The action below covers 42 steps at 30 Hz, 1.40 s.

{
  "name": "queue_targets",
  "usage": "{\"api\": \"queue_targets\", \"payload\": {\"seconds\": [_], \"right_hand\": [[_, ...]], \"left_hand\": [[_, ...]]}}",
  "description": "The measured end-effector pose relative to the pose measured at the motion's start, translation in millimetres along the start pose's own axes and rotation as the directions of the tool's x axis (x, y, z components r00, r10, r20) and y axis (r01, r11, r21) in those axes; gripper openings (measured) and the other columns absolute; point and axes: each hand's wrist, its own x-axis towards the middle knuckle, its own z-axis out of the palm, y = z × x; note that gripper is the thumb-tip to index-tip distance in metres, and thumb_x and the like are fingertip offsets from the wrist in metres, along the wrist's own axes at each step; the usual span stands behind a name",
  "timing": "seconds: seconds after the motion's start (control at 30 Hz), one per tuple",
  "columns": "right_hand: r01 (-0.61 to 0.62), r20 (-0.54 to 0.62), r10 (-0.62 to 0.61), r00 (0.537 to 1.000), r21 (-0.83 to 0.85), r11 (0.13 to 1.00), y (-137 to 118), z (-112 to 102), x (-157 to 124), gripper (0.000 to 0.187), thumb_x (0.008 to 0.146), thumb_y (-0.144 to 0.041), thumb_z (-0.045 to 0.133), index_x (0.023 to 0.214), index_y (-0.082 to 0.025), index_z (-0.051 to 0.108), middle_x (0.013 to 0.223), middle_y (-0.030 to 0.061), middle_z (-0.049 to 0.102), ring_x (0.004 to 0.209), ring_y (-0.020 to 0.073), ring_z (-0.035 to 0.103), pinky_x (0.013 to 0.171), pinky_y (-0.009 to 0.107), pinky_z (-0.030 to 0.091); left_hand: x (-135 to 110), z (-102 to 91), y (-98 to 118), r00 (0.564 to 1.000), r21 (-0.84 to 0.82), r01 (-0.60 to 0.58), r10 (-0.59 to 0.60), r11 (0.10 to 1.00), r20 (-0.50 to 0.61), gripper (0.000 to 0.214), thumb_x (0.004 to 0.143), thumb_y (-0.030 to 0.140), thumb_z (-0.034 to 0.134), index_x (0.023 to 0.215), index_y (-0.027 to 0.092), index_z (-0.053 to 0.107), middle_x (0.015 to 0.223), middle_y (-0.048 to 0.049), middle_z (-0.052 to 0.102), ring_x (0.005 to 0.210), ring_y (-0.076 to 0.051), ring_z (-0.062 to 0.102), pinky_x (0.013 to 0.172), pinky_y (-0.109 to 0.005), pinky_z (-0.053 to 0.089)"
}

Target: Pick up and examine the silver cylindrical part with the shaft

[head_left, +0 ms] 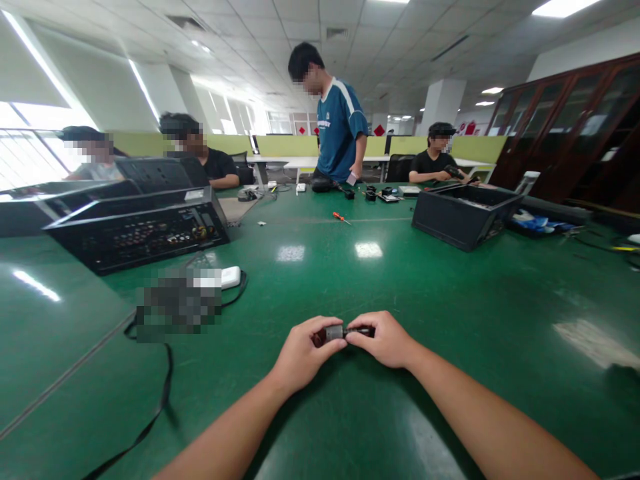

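Note:
Both hands meet over the green table (470, 300), close in front of me. My left hand (301, 350) is closed around a small motor armature (334, 332), with a grey cylindrical core and brown copper-like windings at its left end. From the right, my right hand (387, 341) pinches the dark, thin shaft end of the same part. The armature lies roughly level, its axis running left to right between the two hands. Fingers hide portions of both ends.
Left stands an open black computer case (145, 230); a black open box (463, 217) stands right. A strap (167, 380) trails near a white case (231, 277). Farther off lie an orange screwdriver (341, 217) and small electronics (371, 193). Several people are around the table.

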Motion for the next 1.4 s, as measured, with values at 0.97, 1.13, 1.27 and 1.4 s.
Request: {"api": "queue_targets", "payload": {"seconds": [0.97, 1.13, 1.27, 1.4], "right_hand": [[-0.027, 0.001, 0.027, 1.0, -0.005, 1.0, 1.5, -3.5, -1.1, 0.02, 0.082, -0.03, 0.064, 0.092, -0.018, 0.075, 0.084, 0.0036, 0.074, 0.074, 0.0173, 0.065, 0.067, 0.025, 0.045], [-0.039, 0.007, 0.039, 0.999, -0.003, 0.999, 0.5, -5.0, -1.7, 0.02, 0.082, -0.03, 0.063, 0.091, -0.017, 0.075, 0.083, 0.0038, 0.074, 0.074, 0.0172, 0.065, 0.066, 0.025, 0.045], [-0.039, 0.011, 0.039, 0.999, -0.007, 0.999, 0.3, -5.9, -1.5, 0.02, 0.082, -0.03, 0.063, 0.092, -0.017, 0.075, 0.082, 0.0035, 0.074, 0.073, 0.017, 0.064, 0.066, 0.025, 0.045], [-0.038, 0.014, 0.038, 0.999, -0.016, 0.999, 2.0, -6.2, -1.1, 0.021, 0.082, -0.031, 0.063, 0.092, -0.018, 0.075, 0.082, 0.0034, 0.074, 0.072, 0.0169, 0.064, 0.066, 0.025, 0.044]], "left_hand": [[-0.8, -0.1, -4.0, 1.0, 0.018, -0.002, 0.002, 1.0, -0.02, 0.027, 0.077, 0.031, 0.072, 0.103, 0.024, 0.069, 0.095, -0.0016, 0.071, 0.086, -0.021, 0.064, 0.081, -0.031, 0.049], [-0.6, 0.0, -3.3, 1.0, 0.011, 0.001, -0.001, 1.0, -0.026, 0.026, 0.077, 0.031, 0.072, 0.103, 0.024, 0.069, 0.095, -0.0014, 0.071, 0.085, -0.02, 0.065, 0.08, -0.03, 0.049], [-0.5, 0.0, -2.6, 1.0, 0.007, -0.001, 0.001, 1.0, -0.027, 0.026, 0.077, 0.031, 0.072, 0.102, 0.024, 0.069, 0.095, -0.0011, 0.071, 0.086, -0.02, 0.065, 0.081, -0.03, 0.049], [-0.2, -0.5, -2.1, 1.0, 0.017, 0.0, 0.001, 1.0, -0.025, 0.026, 0.077, 0.032, 0.071, 0.102, 0.024, 0.07, 0.094, -0.0019, 0.072, 0.085, -0.021, 0.065, 0.08, -0.031, 0.049]]}}
